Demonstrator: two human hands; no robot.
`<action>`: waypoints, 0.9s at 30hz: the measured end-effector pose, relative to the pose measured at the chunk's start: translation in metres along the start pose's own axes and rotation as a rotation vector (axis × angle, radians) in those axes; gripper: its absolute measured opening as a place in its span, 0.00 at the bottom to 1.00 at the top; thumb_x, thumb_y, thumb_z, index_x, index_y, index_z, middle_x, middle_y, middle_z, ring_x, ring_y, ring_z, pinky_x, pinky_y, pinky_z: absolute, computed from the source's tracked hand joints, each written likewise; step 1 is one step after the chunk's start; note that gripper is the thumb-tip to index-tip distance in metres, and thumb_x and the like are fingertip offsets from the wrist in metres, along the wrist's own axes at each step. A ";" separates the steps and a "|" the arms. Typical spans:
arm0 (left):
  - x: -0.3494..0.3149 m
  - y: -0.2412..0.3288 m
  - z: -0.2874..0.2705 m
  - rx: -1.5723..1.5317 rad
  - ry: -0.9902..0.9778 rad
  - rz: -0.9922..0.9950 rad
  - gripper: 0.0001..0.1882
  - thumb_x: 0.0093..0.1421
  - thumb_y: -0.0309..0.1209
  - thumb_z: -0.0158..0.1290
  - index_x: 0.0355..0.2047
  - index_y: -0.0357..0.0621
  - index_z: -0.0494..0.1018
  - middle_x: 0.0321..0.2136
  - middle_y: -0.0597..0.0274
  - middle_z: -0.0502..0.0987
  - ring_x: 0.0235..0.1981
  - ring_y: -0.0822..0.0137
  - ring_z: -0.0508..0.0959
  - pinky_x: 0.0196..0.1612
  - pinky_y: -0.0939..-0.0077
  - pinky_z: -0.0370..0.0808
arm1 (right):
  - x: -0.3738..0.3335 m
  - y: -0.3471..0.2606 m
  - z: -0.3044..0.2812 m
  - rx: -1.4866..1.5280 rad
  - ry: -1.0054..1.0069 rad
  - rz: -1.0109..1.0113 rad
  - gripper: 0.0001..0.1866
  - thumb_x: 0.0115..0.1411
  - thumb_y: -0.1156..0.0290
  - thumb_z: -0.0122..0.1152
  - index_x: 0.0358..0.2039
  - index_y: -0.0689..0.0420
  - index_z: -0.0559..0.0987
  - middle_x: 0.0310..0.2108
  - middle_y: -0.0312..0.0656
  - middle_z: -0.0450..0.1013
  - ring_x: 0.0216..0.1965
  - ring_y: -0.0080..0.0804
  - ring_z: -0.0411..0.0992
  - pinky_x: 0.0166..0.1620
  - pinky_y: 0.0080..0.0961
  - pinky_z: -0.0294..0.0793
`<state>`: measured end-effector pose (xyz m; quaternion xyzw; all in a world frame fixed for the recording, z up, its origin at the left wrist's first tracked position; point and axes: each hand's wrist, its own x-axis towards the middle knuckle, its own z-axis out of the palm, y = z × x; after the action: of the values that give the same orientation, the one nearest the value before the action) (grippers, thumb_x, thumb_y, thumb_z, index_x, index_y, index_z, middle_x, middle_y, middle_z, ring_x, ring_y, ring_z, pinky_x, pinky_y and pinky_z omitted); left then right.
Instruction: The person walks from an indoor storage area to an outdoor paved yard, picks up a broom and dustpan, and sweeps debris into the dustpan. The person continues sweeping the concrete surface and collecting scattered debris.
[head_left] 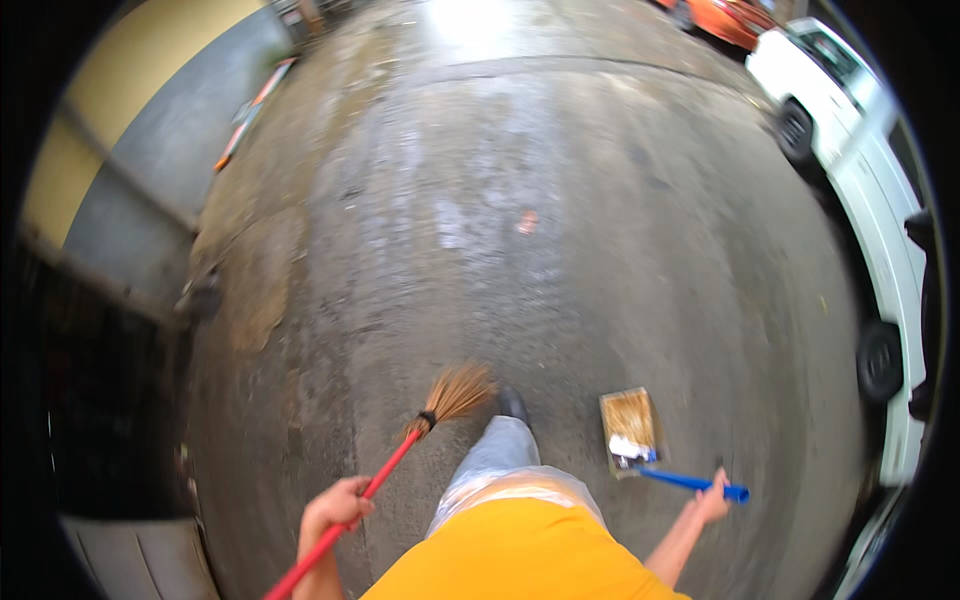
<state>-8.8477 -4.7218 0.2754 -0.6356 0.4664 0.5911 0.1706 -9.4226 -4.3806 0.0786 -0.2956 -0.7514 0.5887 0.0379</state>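
My left hand is closed around the red handle of a broom. The broom's tan bristles fan out ahead of my body, bound by a black band, and its handle slants down past the lower edge. On the right, my right hand grips the blue handle of a dustpan. Inside the dustpan lies a yellowish-brown layer, with white and dark bits of litter near the handle end. A small reddish scrap lies on the wet ground farther ahead; blur hides what it is.
A white pickup truck stands along the right side, with an orange car beyond it. At the left rises a yellow and grey wall. An orange and white bar lies at its foot. The concrete ground looks wet.
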 end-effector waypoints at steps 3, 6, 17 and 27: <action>-0.003 0.046 -0.087 0.024 0.013 0.142 0.33 0.54 0.23 0.51 0.62 0.34 0.60 0.20 0.65 0.70 0.12 0.72 0.70 0.14 0.75 0.69 | -0.039 -0.035 0.042 -0.056 0.077 -0.058 0.19 0.49 0.60 0.75 0.36 0.57 0.80 0.36 0.39 0.76 0.37 0.31 0.72 0.34 0.37 0.71; 0.005 0.105 -0.123 -0.056 0.073 0.241 0.35 0.54 0.22 0.52 0.64 0.34 0.57 0.18 0.64 0.69 0.11 0.72 0.69 0.12 0.73 0.68 | -0.073 -0.081 0.066 -0.080 0.111 -0.098 0.18 0.47 0.60 0.76 0.33 0.57 0.81 0.31 0.37 0.76 0.29 0.27 0.70 0.26 0.29 0.69; 0.150 0.224 -0.125 -0.852 -0.042 0.432 0.35 0.56 0.20 0.52 0.64 0.40 0.55 0.17 0.61 0.69 0.08 0.72 0.67 0.12 0.71 0.71 | -0.118 -0.138 0.264 0.009 -0.161 -0.116 0.10 0.54 0.66 0.71 0.30 0.53 0.78 0.29 0.32 0.74 0.29 0.23 0.69 0.26 0.25 0.63; 0.311 0.434 -0.265 -0.763 0.055 0.405 0.32 0.61 0.23 0.50 0.65 0.43 0.55 0.18 0.62 0.69 0.09 0.73 0.66 0.12 0.72 0.70 | -0.177 -0.147 0.567 -0.033 -0.388 -0.262 0.08 0.52 0.73 0.71 0.28 0.60 0.80 0.28 0.35 0.76 0.30 0.24 0.72 0.38 0.25 0.72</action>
<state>-9.0767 -5.2670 0.2019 -0.5645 0.3343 0.7254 -0.2085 -9.5659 -4.9755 0.0912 -0.0774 -0.7861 0.6122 -0.0360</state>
